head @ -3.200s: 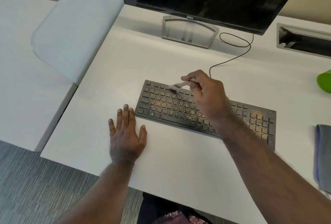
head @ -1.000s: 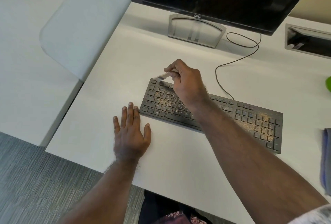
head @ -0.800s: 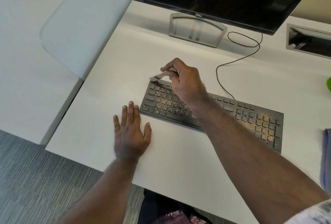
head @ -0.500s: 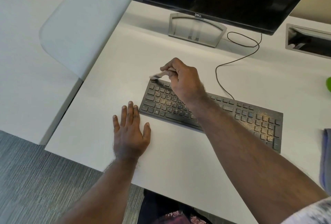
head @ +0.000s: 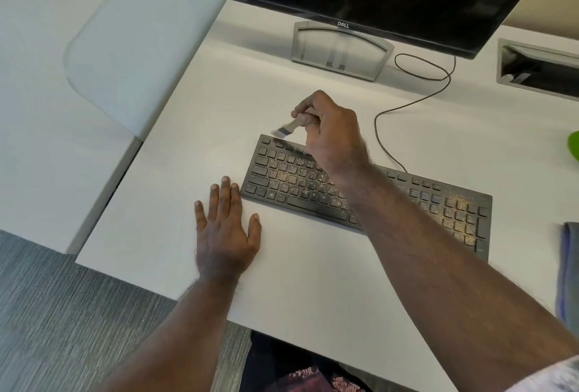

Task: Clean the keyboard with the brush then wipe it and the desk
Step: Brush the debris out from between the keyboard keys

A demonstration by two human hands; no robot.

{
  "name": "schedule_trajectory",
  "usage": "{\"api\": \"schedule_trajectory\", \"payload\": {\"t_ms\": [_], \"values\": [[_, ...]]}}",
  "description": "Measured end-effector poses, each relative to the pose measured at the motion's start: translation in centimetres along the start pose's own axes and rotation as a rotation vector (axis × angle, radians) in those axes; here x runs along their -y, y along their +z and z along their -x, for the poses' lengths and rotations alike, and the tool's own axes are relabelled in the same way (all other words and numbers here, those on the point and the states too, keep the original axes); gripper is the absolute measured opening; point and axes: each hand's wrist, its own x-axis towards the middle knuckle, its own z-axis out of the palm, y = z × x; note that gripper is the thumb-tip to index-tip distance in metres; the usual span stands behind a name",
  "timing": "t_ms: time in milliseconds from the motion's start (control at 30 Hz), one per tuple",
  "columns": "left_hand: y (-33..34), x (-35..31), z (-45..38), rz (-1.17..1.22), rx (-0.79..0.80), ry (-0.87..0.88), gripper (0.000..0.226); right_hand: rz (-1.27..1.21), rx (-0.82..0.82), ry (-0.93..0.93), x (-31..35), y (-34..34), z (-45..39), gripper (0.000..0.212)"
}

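Near the middle of the frame, the right hand pinches a small brush in its fingers, with the bristles just over the top left corner of the black keyboard. The left hand lies flat and empty on the white desk, fingers spread, just beside the keyboard. Brown crumbs sit on many keys. I think short, soft strokes along each row will work best.

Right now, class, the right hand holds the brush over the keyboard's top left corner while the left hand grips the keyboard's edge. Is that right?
Not quite. In the head view the left hand lies flat on the desk beside the keyboard, gripping nothing. The right hand does hold the brush over the top left corner.
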Motion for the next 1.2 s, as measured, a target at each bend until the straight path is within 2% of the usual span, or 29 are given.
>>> {"api": "schedule_trajectory", "payload": {"t_ms": [100, 367, 533, 833, 1000, 1200], "values": [[-0.1, 0.0, 0.0, -0.001, 0.005, -0.002, 0.076, 0.038, 0.051, 0.016, -0.1, -0.4, 0.6, 0.012], [0.0, -0.1, 0.0, -0.007, 0.007, -0.004, 0.076, 0.015, 0.010, 0.135, -1.5, -4.9, 1.9, 0.017], [0.0, 0.0, 0.0, -0.008, 0.015, 0.000, 0.076, 0.133, -0.035, 0.137, -3.6, -7.6, 4.0, 0.015], [-0.2, 0.0, 0.0, -0.010, 0.036, -0.005, 0.078, 0.075, -0.179, 0.136, -5.6, -11.6, 7.8, 0.012], [-0.2, 0.0, -0.1, -0.017, 0.050, -0.007, 0.079, 0.094, -0.108, 0.110, -6.3, -12.2, 9.8, 0.015], [-0.3, 0.0, -0.1, -0.026, 0.064, -0.013, 0.079, 0.198, -0.229, 0.200, -8.3, -15.0, 12.2, 0.015]]}}
